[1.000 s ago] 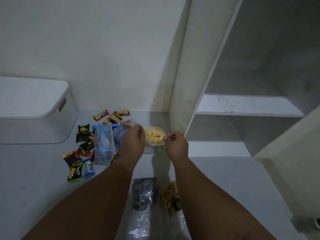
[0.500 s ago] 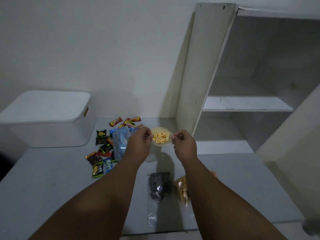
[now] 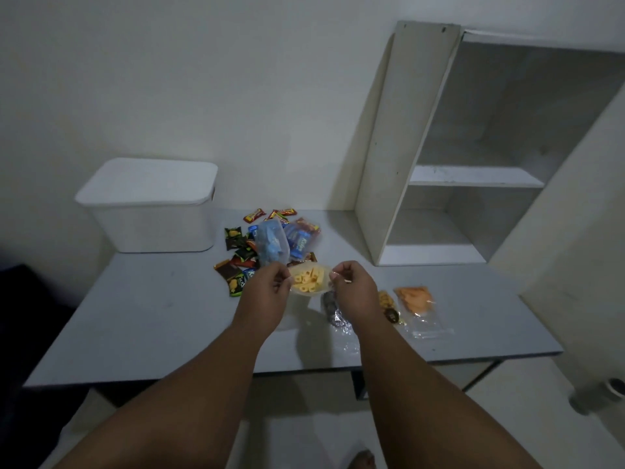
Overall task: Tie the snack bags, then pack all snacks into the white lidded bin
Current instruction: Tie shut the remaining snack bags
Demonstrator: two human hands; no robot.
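Observation:
A clear bag of yellow ring snacks (image 3: 309, 281) hangs above the grey table (image 3: 142, 319), its mouth stretched open. My left hand (image 3: 267, 284) pinches its left rim and my right hand (image 3: 351, 286) pinches its right rim. The white lidded bin (image 3: 152, 204) stands shut at the table's back left. Several small wrapped snacks (image 3: 236, 255) and two blue snack bags (image 3: 272, 245) lie beside the bin. More clear bags lie to the right: a dark one (image 3: 333, 314) partly behind my right wrist, a brown one (image 3: 389, 304) and an orange one (image 3: 414, 301).
A white open shelf unit (image 3: 449, 177) stands at the table's back right against the wall. The table's front edge runs just under my forearms. A small round object (image 3: 614, 387) sits on the floor at the far right.
The view has pulled back and up, so more of the table, bin and shelf shows. Both hands keep pinching the ring-snack bag, now held nearer the table's middle.

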